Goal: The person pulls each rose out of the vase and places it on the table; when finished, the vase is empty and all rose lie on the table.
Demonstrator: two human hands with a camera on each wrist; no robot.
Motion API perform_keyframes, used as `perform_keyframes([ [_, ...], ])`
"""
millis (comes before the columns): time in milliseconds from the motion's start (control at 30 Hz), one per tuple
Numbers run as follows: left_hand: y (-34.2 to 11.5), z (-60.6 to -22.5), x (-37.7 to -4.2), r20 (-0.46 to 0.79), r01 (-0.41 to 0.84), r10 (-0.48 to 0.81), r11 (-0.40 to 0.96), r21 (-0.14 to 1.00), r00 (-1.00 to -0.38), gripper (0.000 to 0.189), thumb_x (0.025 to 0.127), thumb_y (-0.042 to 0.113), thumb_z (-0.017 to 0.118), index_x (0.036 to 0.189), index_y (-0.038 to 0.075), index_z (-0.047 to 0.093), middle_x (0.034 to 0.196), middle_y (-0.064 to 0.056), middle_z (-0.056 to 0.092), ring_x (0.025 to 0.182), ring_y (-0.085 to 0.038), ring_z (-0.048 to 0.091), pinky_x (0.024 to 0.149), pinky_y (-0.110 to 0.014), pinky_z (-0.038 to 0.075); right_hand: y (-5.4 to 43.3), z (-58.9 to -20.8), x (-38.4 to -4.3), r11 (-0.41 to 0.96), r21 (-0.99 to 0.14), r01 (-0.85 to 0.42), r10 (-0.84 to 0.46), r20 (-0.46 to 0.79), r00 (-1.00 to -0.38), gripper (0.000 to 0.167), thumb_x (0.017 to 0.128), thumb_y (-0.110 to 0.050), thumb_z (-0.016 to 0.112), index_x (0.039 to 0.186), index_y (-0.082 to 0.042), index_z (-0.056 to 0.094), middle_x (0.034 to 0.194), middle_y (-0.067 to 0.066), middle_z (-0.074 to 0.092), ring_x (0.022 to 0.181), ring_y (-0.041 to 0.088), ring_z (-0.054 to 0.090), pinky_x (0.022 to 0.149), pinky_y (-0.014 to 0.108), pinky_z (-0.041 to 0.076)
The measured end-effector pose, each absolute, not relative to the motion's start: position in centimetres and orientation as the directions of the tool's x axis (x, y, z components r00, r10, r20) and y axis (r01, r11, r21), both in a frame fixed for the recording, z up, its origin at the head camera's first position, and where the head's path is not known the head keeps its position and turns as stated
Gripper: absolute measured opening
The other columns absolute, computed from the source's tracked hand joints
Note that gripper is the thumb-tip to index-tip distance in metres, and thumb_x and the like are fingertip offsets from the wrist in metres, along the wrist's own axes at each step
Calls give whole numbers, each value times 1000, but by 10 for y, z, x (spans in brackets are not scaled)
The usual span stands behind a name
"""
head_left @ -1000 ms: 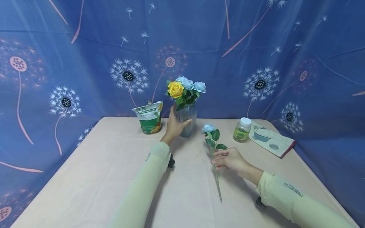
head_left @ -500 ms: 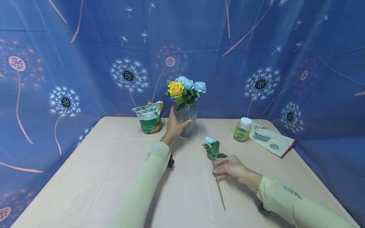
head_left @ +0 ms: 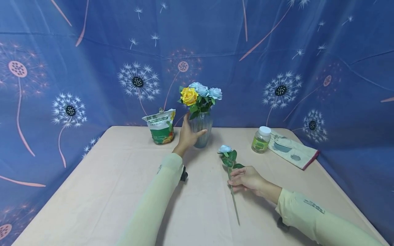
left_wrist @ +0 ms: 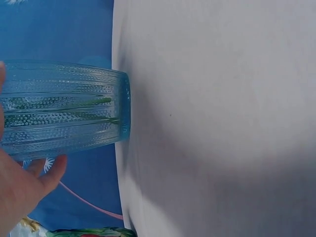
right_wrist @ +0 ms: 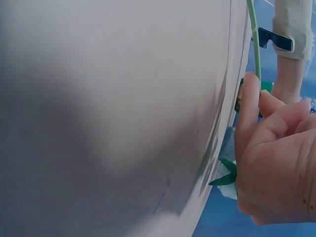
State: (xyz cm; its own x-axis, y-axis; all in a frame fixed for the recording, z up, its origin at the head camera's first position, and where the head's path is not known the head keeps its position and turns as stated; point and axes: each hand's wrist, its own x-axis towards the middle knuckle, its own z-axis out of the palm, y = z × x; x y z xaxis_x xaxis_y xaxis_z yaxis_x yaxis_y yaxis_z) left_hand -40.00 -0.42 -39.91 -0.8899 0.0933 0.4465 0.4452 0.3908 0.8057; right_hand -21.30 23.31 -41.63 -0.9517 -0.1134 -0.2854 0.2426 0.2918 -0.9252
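Your right hand, pinching the rose by its stem, has dipped slightly. Keep your left hand gripping the vase steadily.

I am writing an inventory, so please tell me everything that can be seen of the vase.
The vase is see-through and bluish, glass or plastic by its look, with lengthwise ridges and rows of dots. It stands upright on the table, near the far edge, right of the packet. One yellow rose and several light-blue roses rise from its mouth, and green stems show through its wall. The left hand holds its side, the thumb across the front.
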Motion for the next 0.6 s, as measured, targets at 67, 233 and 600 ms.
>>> perform_keyframes([
  [67,-4,-399,-400,443,443,97,390,807,-891,110,80,47,81,159,24,9,162,-4,22,145,-27,31,114,-48,33,233,-417,-213,300,-923,241,-125,-288,-949,45,84,-5,78,120,13,57,90,15,75,68,21,74,40,13,34],
  [233,-4,-399,-400,443,444,98,389,807,-891,109,80,47,81,159,24,9,162,-5,23,145,-27,31,114,-48,33,232,-418,-214,318,-918,237,-145,-294,-945,44,84,-4,77,120,13,57,91,15,75,68,22,74,40,13,37],
  [600,-4,-400,-400,449,450,105,418,789,-887,110,80,46,81,159,22,7,161,-8,23,145,-28,31,114,-49,33,235,-420,-216,324,-915,240,-186,-311,-932,45,83,-5,78,121,11,58,91,12,75,72,24,74,42,14,39],
])
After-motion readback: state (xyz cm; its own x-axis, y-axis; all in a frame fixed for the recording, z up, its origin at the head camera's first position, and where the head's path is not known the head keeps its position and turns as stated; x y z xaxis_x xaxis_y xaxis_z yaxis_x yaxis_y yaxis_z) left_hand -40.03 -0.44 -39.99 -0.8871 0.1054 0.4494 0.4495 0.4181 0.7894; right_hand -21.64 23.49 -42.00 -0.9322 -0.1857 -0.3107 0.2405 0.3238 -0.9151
